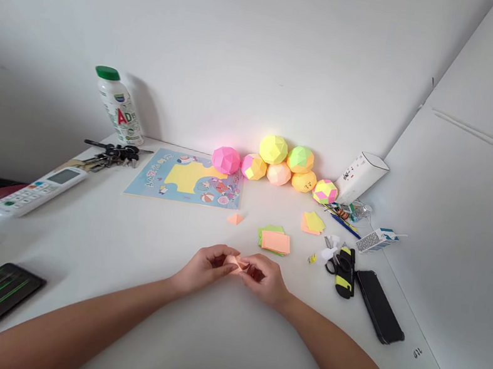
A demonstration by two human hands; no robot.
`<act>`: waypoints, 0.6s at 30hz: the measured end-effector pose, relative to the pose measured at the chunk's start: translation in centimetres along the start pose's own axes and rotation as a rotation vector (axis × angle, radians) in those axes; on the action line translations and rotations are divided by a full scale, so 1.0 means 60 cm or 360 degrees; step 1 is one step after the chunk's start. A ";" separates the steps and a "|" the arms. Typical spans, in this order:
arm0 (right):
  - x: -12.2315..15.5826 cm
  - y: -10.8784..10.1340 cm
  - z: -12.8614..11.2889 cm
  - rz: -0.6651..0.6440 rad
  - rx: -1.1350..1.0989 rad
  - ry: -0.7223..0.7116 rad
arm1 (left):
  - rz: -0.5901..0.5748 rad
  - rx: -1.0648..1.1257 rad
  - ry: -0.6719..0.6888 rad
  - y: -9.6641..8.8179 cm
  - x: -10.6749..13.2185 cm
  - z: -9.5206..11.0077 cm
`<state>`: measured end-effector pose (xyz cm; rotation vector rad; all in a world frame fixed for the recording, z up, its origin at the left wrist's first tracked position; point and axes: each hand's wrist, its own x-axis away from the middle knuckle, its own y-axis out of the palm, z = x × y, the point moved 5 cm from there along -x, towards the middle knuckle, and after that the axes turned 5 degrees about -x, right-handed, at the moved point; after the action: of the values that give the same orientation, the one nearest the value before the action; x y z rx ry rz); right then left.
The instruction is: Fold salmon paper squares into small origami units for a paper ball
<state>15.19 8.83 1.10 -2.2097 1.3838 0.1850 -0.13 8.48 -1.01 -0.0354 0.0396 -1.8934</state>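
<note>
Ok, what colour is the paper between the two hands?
The paper is light peach-orange; the head view shows it best.

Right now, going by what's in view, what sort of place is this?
Probably a home desk used for paper craft: faceted paper balls sit by the wall, a peach paper piece is being held, and a remote control lies to the left.

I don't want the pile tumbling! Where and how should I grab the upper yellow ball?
I'd cup the yellow ball lightly by its upper half, from above: its round top is uncovered, while the wall is behind and the green-and-orange ball sits close beside.
</note>
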 end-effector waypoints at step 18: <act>-0.001 -0.001 0.004 -0.0043 -0.0022 0.0179 | 0.0035 -0.0598 0.0173 0.003 0.005 0.029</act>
<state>15.27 9.03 0.92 -2.2795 1.4146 0.0619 0.04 8.11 0.74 -0.1870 0.4675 -1.8417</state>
